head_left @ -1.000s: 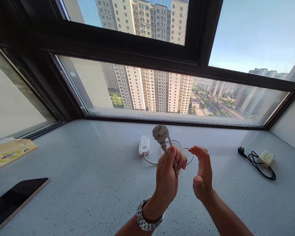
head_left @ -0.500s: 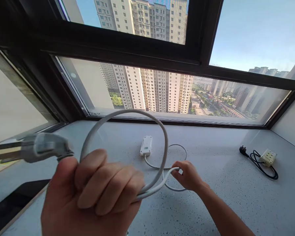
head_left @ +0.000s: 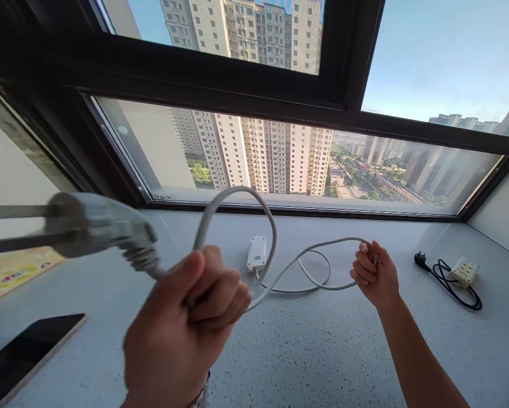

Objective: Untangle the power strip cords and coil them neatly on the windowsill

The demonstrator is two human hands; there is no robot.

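Close to the camera, my left hand (head_left: 195, 323) is closed round a grey-white power cord (head_left: 275, 226). The cord's plug (head_left: 97, 224) sticks out to the left past my thumb, its prongs pointing left. Above my left fist the cord rises in a loop, then runs right in a loose curve. My right hand (head_left: 375, 272) grips another stretch of the same cord, with its fingers curled in. A white power strip (head_left: 257, 253) lies on the speckled counter between my hands, joined to the cord at its near end.
A black plug (head_left: 419, 259) and black cord lead to a small cream-coloured socket block (head_left: 464, 271) at the right. On the left lie a dark-screened phone (head_left: 29, 351) and a yellow printed package (head_left: 20, 272). Behind the counter stands a dark-framed window (head_left: 305, 207).
My right hand has moved right and pulls the cord out wider. The left hand and plug have shifted slightly right, and the loop above that hand is narrower.
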